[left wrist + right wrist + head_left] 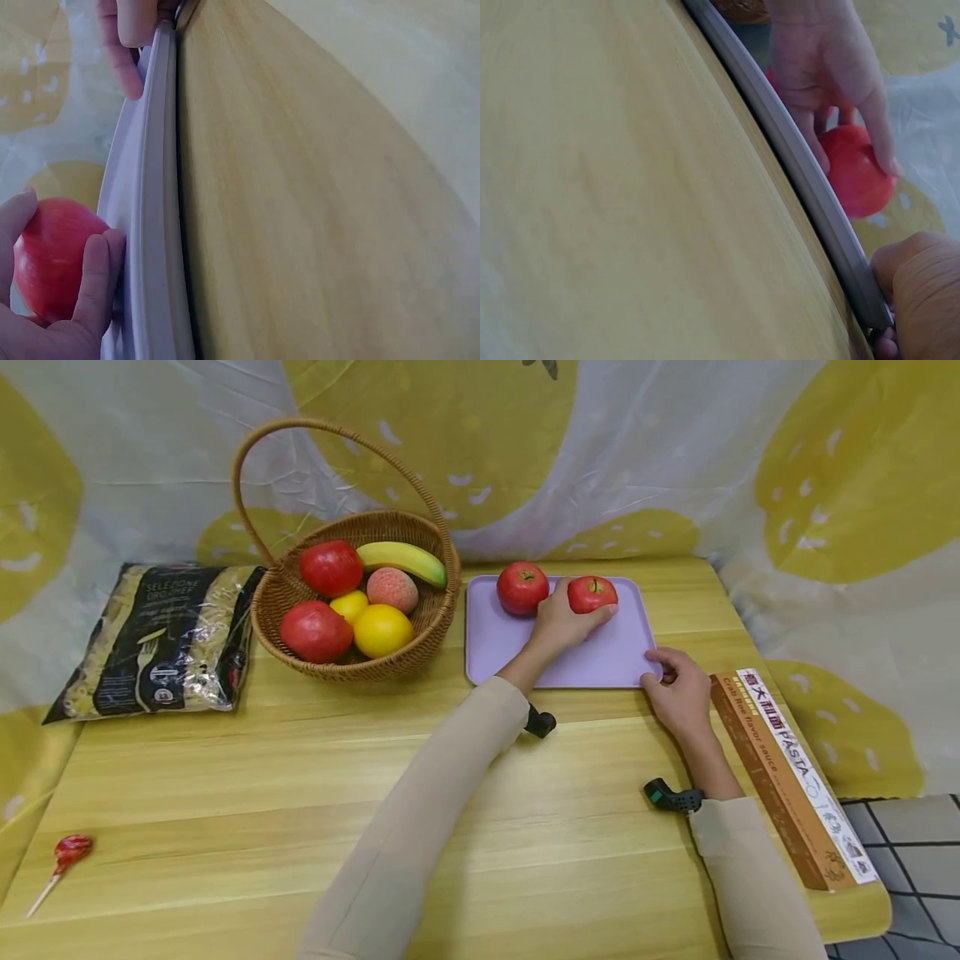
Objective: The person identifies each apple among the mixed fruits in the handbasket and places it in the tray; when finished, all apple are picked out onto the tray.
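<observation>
A lilac tray (592, 662) bears two red apples. My left hand (561, 625) grips the right-hand apple (592, 593), fingers on one side and thumb on the other. The other apple (522, 588) sits just left of that hand. In the left wrist view the held apple (56, 259) shows between fingers and thumb, close to the tray's wall (157, 195). My right hand (681, 693) pinches the tray at its front right corner. The right wrist view has this hand (922, 285) at the rim's end, some fingers hidden beneath.
Left of the tray stands a wicker basket (352, 670) with a tall handle, holding a banana (402, 560) and several other fruits. A black pasta bag (161, 643) lies at the far left. Front left is a red lollipop (72, 850). A long pasta box (791, 777) lies along the right edge.
</observation>
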Tool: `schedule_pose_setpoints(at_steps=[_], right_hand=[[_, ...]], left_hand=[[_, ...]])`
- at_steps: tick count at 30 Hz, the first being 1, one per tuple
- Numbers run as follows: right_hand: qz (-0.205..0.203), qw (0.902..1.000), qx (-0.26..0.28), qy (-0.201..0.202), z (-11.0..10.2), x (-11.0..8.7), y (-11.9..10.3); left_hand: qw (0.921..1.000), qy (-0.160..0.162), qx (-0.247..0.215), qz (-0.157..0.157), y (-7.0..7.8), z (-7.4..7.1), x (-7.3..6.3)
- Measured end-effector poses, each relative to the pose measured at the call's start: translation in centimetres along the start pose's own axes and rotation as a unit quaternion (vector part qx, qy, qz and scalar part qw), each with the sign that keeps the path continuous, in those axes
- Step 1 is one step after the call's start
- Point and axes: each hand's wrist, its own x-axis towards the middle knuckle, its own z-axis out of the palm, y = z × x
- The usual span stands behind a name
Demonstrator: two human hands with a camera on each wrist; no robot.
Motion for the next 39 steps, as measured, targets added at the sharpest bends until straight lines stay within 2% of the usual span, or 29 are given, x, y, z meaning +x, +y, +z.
schedule_pose_setpoints(at_steps=[8,14,18,25,32,39], right_hand=[[-0.006,1.0000,0.003,0.003,0.3,-0.1,-0.1],[-0.006,1.0000,0.001,-0.002,0.4,-0.1,-0.2],[-0.007,1.0000,0.001,-0.004,0.5,0.0,-0.2],[-0.012,0.9999,-0.001,-0.003,0.5,0.1,-0.1],[-0.004,1.0000,-0.005,-0.005,0.3,0.1,0.0],[-0.005,0.9999,-0.011,-0.003,0.0,0.0,0.2]], left_hand=[[1.0000,-0.003,0.007,0.000,-0.3,-0.2,0.2],[0.9994,-0.027,0.022,-0.006,-0.3,-0.6,0.1],[0.9975,-0.053,0.047,0.007,-0.1,-1.5,-0.6],[0.9910,-0.102,0.060,0.062,0.4,-4.5,-3.0],[0.9800,-0.146,0.059,0.121,0.3,-8.0,-5.9],[0.9743,-0.155,0.028,0.161,0.1,-11.4,-9.5]])
